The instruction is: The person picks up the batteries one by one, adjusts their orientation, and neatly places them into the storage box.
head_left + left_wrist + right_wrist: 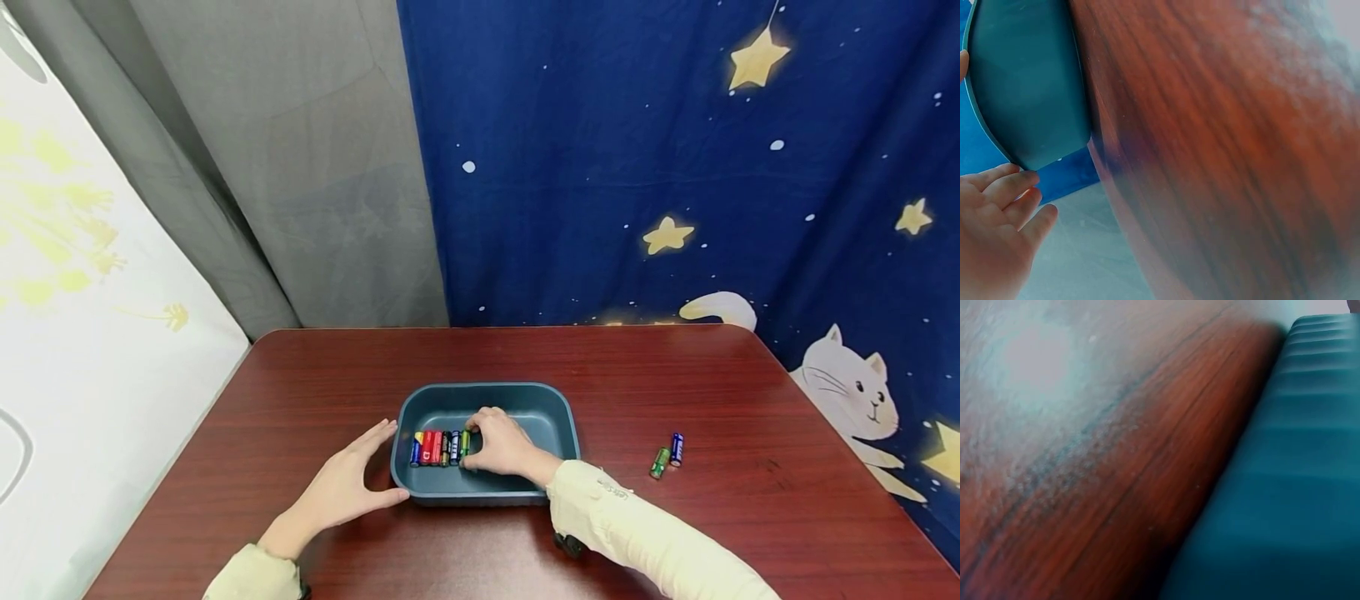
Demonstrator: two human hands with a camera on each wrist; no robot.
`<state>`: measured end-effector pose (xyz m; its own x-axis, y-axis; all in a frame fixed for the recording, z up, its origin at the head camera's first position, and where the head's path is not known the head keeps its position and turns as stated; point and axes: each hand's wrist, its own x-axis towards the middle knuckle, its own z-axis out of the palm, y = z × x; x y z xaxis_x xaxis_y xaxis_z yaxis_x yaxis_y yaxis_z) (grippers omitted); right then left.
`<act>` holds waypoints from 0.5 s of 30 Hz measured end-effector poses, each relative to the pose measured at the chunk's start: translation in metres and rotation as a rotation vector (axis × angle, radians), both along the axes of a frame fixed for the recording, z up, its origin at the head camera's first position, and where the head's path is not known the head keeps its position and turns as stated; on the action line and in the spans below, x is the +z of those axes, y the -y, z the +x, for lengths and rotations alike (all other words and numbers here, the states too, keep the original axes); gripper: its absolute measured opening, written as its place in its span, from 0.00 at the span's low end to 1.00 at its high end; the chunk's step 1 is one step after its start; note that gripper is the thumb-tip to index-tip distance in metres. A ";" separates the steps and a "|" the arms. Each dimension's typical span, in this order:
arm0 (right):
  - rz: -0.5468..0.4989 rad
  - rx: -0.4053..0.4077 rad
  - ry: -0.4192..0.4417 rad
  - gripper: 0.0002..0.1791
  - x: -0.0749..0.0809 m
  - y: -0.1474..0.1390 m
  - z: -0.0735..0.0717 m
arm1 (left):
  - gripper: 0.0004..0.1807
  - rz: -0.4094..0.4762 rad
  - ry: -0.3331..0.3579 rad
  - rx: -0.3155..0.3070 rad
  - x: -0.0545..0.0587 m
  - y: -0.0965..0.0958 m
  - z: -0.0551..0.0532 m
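A blue-green rectangular tray (pixel 487 501) sits on the table, its left part holding a side-by-side row of several batteries, red ones (pixel 432 448) among them. At the row's right end, my right hand (pixel 504 446) reaches into the tray and pinches a green battery (pixel 465 443) between thumb and fingers. My left hand (pixel 341 487) is spread at the tray's left side, thumb and fingertips at the rim. In the left wrist view, that hand's fingers (pixel 1013 187) touch the tray's edge (pixel 1029 81). The right wrist view shows the tray's ribbed outer wall (pixel 1291 481), without the gripping fingers.
To the right of the tray, a green battery (pixel 659 463) and a blue battery (pixel 677 450) lie close together on the reddish-brown wooden table (pixel 600 542). Behind the table hang a grey curtain (pixel 337 208) and a blue star-patterned curtain (pixel 562 208).
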<state>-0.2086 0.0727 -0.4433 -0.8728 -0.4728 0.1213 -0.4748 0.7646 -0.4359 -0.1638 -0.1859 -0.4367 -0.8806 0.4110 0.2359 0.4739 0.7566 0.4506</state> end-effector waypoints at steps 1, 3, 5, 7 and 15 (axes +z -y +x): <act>-0.009 0.000 0.002 0.25 0.001 -0.001 0.000 | 0.50 0.000 0.000 -0.001 0.000 0.000 0.000; -0.039 0.000 0.008 0.26 0.002 -0.004 0.001 | 0.50 0.003 0.007 -0.002 0.000 0.000 0.000; -0.080 0.002 0.014 0.27 0.006 -0.008 0.003 | 0.50 0.003 0.015 -0.001 0.000 0.000 0.000; -0.131 0.005 0.022 0.28 0.012 -0.014 0.005 | 0.50 0.006 0.020 -0.003 -0.001 -0.001 0.000; -0.264 -0.022 -0.052 0.28 0.032 -0.041 0.009 | 0.50 0.009 0.028 0.000 0.000 0.000 0.001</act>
<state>-0.1992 0.1133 -0.4114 -0.8719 -0.3995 0.2831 -0.4862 0.6382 -0.5969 -0.1631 -0.1857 -0.4367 -0.8867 0.4093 0.2151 0.4613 0.7524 0.4702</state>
